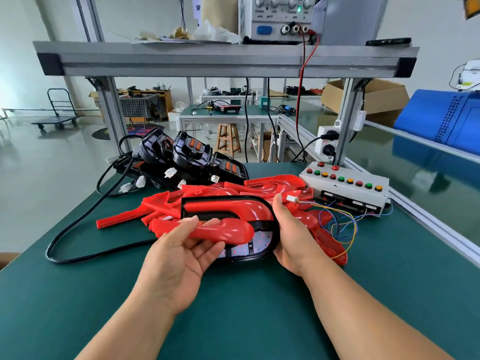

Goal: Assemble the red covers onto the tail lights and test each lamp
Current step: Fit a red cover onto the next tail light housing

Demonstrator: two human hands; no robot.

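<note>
Lamp at frame centre, black rim, face tilted toward the camera; cannot tell whether its lower edge touches the table. Upper bay carries a seated red piece. Lower bay is uncovered, its board showing small red dots.

Left hand, at 7 o'clock of the lamp: thumb on top, fingers curled under, pinching a loose cover. Cover lies across the lamp's lower bay, not seated, its left end sticking out past the rim.

Right hand, at 3 o'clock: wrapped round the lamp's right end, thumb up along the rim.

Spare covers piled at 12 o'clock, just behind the lamp. Black housings with white plugs heaped at 11 o'clock. Test box with coloured buttons at 2 o'clock; thin coloured wires run from it to a white connector by the right thumb. Black cable loops at 9 o'clock. Power supply on the shelf overhead, green light on.
</note>
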